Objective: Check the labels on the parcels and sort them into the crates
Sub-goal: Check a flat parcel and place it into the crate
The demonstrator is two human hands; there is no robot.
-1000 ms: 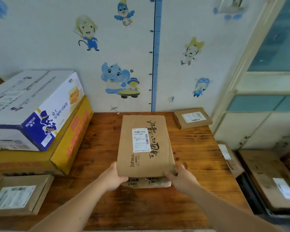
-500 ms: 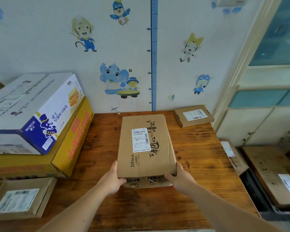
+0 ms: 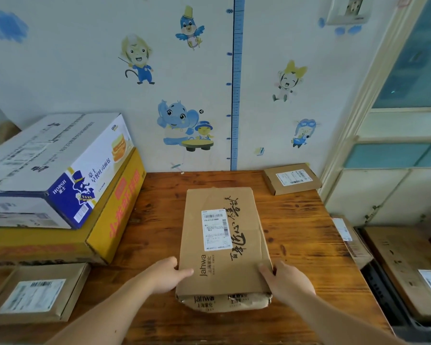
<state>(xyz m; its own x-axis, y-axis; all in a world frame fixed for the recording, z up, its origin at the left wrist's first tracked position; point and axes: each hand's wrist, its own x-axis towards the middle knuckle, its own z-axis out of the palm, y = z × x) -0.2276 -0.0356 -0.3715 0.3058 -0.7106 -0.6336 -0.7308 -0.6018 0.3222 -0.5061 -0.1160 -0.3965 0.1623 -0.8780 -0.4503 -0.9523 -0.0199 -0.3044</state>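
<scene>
Parcel [image 3: 224, 240] drawn nearer the person since the earlier frame; it lies on the table [image 3: 309, 245], label [image 3: 215, 229] upward. Left hand [image 3: 169, 272] and right hand [image 3: 286, 282] clasp its near corners. Possibly slightly lifted; sorting not yet done.

A brown wooden plank counter [image 3: 296, 245] stands against a white wall [image 3: 60, 78]. A vertical blue height-chart strip [image 3: 237, 95] runs up the wall. Left of it are cartoon stickers: a blue elephant [image 3: 177, 120], a blue bird [image 3: 190, 28] and a monkey in blue overalls [image 3: 138, 59]. A white wall socket [image 3: 350, 9] sits beside a cream-framed door with teal glass panes [image 3: 418, 70].
</scene>
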